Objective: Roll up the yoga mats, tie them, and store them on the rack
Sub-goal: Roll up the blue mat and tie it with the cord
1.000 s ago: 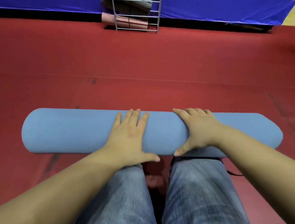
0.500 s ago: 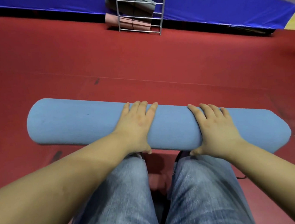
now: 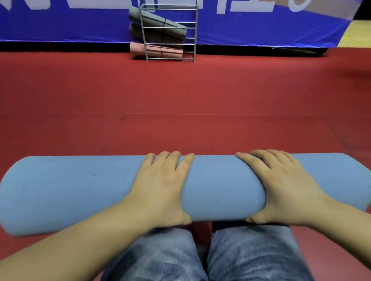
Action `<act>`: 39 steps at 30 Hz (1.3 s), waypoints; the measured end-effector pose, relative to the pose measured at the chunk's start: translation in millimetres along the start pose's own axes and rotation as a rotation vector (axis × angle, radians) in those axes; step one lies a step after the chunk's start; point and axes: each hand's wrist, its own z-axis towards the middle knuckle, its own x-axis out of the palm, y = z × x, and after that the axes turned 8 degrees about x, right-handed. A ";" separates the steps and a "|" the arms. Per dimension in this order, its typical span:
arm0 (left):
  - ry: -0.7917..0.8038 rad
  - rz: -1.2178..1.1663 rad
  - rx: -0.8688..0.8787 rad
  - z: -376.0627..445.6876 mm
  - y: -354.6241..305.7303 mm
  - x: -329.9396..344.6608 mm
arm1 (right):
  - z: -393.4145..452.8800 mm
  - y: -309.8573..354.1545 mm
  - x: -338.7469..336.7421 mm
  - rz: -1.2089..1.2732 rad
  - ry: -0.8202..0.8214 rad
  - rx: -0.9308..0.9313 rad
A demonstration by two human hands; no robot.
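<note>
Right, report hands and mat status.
Both pressing flat: left hand, right hand, on rolled blue yoga mat. No tie visible. Ahead, wire rack holds grey rolls, pink roll.

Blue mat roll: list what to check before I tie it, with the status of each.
1. Rolled up completely: ok, the blue mat roll lies as one cylinder on the red floor.
2. Roll pinned down: ok, left hand and right hand both press on it.
3. Tie strap at hand: cannot tell, none in view.
4. Ends flush: cannot tell.
5. Free space on the rack: cannot tell; grey rolls and a pink roll lie in it.
</note>
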 end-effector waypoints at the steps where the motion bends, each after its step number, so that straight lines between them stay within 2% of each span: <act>1: 0.040 -0.002 0.005 -7.7 -6.2 -4.7 | -11.3 0.7 -2.1 0.011 0.025 -0.005; 4: 0.252 -0.001 0.012 -16.5 -20.2 -10.0 | -27.8 3.3 -0.4 0.021 0.164 -0.007; 8: 0.312 -0.025 -0.009 -11.5 -20.4 -1.7 | -20.1 7.4 -2.2 -0.027 0.311 -0.018; 11: 0.347 -0.059 -0.011 -3.5 -13.2 0.0 | -20.6 11.9 -3.5 -0.052 0.326 -0.010; 14: 0.392 -0.132 -0.012 5.4 -5.1 -0.3 | -29.3 25.9 8.3 -0.073 0.257 -0.040; 17: 0.352 -0.224 0.019 4.4 -0.1 -4.4 | -17.1 22.9 16.1 0.015 0.204 -0.031; 20: 0.181 -0.234 0.061 -7.9 -10.5 2.7 | 9.4 14.5 11.0 0.021 0.327 -0.036; 26: 0.259 -0.191 -0.054 7.9 -8.6 22.2 | 57.4 10.4 3.8 0.160 0.525 0.013; 29: 0.278 -0.256 -0.045 24.6 4.5 23.5 | 52.2 14.3 0.2 0.140 0.477 0.036; 34: 0.307 -0.268 -0.057 44.3 12.8 17.4 | 32.7 31.7 25.1 -0.101 0.297 0.028; 39: 0.274 -0.110 -0.097 27.3 -15.9 25.0 | 71.2 21.0 13.3 0.013 0.412 0.025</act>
